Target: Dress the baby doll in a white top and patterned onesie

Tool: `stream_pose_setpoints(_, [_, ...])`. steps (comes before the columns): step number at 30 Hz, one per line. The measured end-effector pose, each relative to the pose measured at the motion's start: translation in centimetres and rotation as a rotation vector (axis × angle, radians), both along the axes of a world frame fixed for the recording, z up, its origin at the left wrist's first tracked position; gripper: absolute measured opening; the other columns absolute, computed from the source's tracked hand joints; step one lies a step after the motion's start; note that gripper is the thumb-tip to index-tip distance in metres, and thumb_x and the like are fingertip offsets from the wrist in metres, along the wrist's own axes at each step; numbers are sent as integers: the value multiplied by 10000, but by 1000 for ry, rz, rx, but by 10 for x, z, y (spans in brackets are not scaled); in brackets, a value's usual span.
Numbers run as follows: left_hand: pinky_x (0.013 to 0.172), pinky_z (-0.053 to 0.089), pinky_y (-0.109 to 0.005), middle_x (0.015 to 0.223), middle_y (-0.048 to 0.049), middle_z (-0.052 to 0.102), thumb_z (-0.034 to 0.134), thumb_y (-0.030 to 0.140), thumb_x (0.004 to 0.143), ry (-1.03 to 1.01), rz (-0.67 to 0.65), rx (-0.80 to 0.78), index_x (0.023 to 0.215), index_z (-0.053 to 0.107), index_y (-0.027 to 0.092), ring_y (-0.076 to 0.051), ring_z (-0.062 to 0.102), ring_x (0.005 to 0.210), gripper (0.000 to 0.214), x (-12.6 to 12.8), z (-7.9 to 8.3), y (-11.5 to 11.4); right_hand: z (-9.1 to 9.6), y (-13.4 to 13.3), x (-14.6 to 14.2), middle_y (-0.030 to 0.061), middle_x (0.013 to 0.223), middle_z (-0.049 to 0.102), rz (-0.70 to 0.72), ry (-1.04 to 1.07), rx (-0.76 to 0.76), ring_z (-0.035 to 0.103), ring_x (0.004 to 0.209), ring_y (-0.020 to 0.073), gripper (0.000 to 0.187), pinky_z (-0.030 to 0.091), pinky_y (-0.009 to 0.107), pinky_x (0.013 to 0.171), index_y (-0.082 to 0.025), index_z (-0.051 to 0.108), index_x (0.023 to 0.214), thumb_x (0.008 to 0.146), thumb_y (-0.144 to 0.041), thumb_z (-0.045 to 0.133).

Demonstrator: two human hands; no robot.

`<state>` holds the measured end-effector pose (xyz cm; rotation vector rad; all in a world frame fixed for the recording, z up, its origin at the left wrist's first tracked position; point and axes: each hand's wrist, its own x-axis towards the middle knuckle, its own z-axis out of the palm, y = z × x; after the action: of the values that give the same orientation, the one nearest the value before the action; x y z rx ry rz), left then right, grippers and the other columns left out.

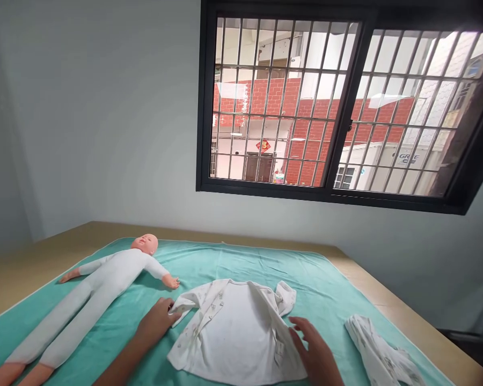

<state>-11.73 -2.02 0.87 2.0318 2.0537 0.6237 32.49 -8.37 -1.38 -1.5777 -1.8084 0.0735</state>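
A small white baby shirt [235,327] lies spread open on a teal sheet [209,262]. My left hand [156,320] pinches the shirt's left sleeve, fingers closed on the cloth. Over the shirt's right front panel rests my right hand [314,348], fingers stretched out flat. A baby doll [104,284] in a white bodysuit lies on its back to the left, arms out, one hand close to my left hand.
A crumpled white garment [380,351] lies at the sheet's right edge. The sheet covers a tan table [402,316] against a grey wall. A barred window [338,107] is above.
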Motion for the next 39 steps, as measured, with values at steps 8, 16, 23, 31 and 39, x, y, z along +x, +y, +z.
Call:
stream_pose_setpoints(8, [822,419,-294,989,-46,635,327,35,816,223,-52,211,902,606,196,-211,571,963,334,-11,31,23,1,-10,27,22,709,661,5,72,-396,612,685,201,379,462,261,635,-246,688,831,827,-560,475])
stream_pose_setpoints(16, [977,456,-381,1257,-84,615,372,145,917,276,-187,292,1073,673,217,-241,549,1182,347,31,-11,-3,19,-5,27,4,655,608,188,285,-481,550,633,165,381,420,245,596,-199,683,833,835,-523,484])
stream_pose_setpoints(23, [920,516,-412,1309,-105,604,502,436,845,177,-215,-15,1340,542,232,-295,582,1177,537,80,-6,-45,14,70,66,114,1089,668,-208,295,-399,672,761,177,488,485,272,685,-152,530,1204,855,-482,440])
stream_pose_setpoints(31, [932,520,-335,1195,-70,669,505,324,795,-73,-255,-89,1261,593,234,-236,642,1058,483,76,-21,-54,15,140,50,155,1046,688,-279,158,-424,652,965,252,500,444,277,755,-81,593,1150,769,-404,600])
stream_pose_setpoints(39, [938,517,-300,1086,-38,717,372,468,883,-238,-196,71,1002,691,222,-213,649,1053,419,52,9,-12,31,115,77,53,838,670,-318,23,-384,599,771,173,218,362,238,621,-165,582,817,838,-317,428])
